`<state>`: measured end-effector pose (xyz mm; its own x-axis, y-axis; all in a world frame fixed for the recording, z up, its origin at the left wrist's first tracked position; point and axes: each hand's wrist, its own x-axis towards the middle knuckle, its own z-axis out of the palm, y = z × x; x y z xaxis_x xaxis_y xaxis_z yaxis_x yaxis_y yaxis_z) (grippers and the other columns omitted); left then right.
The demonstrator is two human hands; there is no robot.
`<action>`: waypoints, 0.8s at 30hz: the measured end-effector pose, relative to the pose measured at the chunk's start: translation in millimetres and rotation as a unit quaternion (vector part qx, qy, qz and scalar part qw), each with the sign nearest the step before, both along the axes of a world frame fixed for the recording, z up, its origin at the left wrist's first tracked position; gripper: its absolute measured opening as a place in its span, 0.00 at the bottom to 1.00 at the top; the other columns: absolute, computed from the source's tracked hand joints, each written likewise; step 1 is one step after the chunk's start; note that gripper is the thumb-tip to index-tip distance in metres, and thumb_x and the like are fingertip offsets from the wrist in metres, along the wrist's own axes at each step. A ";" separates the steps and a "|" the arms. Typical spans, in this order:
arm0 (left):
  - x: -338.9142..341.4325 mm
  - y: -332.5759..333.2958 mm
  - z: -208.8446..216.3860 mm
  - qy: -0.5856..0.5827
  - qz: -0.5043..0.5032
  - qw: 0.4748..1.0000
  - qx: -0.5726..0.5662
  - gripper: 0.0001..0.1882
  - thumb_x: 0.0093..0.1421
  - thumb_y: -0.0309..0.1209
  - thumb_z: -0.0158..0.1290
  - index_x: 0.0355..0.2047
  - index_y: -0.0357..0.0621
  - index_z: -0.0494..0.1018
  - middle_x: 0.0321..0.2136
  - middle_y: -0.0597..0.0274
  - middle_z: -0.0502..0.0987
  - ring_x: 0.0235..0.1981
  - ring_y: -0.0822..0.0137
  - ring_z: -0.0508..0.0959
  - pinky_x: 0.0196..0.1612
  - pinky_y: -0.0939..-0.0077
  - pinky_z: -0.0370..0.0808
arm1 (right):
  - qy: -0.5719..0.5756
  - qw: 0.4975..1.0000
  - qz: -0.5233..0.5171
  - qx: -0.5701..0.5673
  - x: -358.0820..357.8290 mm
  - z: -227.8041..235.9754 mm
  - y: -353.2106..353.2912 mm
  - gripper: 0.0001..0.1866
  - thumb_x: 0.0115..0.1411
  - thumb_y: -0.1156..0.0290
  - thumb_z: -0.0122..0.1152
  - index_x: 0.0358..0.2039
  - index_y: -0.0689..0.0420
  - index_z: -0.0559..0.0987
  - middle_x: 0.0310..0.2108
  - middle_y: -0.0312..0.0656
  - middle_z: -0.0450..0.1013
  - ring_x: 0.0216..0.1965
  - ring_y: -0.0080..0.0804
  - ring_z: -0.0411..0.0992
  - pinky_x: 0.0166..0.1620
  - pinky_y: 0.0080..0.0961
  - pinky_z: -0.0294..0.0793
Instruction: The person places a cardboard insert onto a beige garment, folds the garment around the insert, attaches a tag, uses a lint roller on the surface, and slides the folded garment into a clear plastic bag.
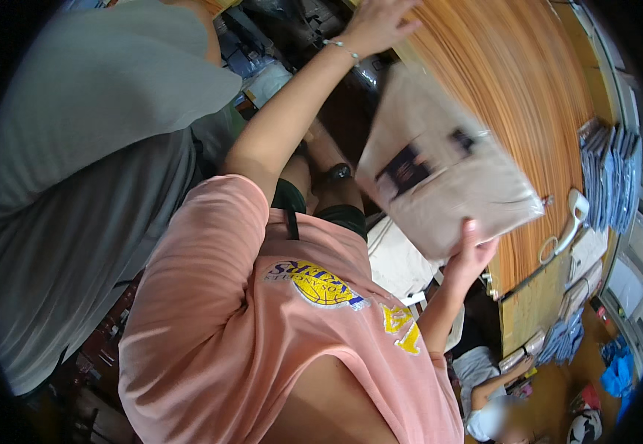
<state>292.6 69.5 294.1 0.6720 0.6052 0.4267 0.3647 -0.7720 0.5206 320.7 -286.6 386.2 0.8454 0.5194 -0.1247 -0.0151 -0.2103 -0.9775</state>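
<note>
My right hand grips the lower edge of a folded beige garment in a clear plastic bag, with the thumb on top. A dark label and a smaller dark patch show on the package, which is slightly blurred and tilted over the table's edge. Up at the top edge of the view, my left hand, with a bead bracelet at its wrist, is apart from the package. Its fingers are spread and partly cut off by the frame; nothing shows in them.
The wood-grain table has a white handheld scanner near its right end. Stacked bagged blue garments stand beyond. A person in grey is close on my left; another person sits at lower right. Pale cloth lies below the package.
</note>
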 end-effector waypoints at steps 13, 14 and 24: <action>-3.8 2.3 -18.7 -0.036 -0.048 0.992 0.111 0.16 0.58 0.38 0.45 0.43 0.46 0.74 0.50 0.56 0.71 0.54 0.59 0.67 0.57 0.55 0.57 | -0.024 0.958 0.228 -0.174 19.4 -239.4 56.9 0.23 0.49 0.69 0.64 0.46 0.61 0.70 0.32 0.49 0.75 0.34 0.37 0.73 0.40 0.28 0.69; -2.5 1.8 -21.3 -0.054 -0.039 0.988 0.138 0.17 0.59 0.38 0.44 0.42 0.45 0.75 0.48 0.56 0.72 0.51 0.58 0.69 0.55 0.56 0.60 | 0.011 0.957 0.250 -0.143 31.1 -265.8 59.3 0.23 0.49 0.69 0.64 0.46 0.62 0.71 0.32 0.48 0.75 0.34 0.34 0.73 0.40 0.27 0.69; -1.8 19.3 -35.2 -0.051 -0.069 0.878 0.471 0.12 0.58 0.29 0.41 0.23 0.34 0.68 0.20 0.46 0.74 0.23 0.48 0.75 0.28 0.61 0.73 | -0.089 0.987 0.085 -0.099 78.7 -376.6 68.9 0.17 0.54 0.71 0.60 0.42 0.65 0.72 0.35 0.40 0.74 0.35 0.23 0.69 0.40 0.21 0.67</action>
<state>290.8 88.8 258.9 0.6404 -0.1329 0.7564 0.2232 -0.9102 -0.3489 399.4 -217.7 9.6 0.7658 0.6359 -0.0955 0.2052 -0.3824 -0.9009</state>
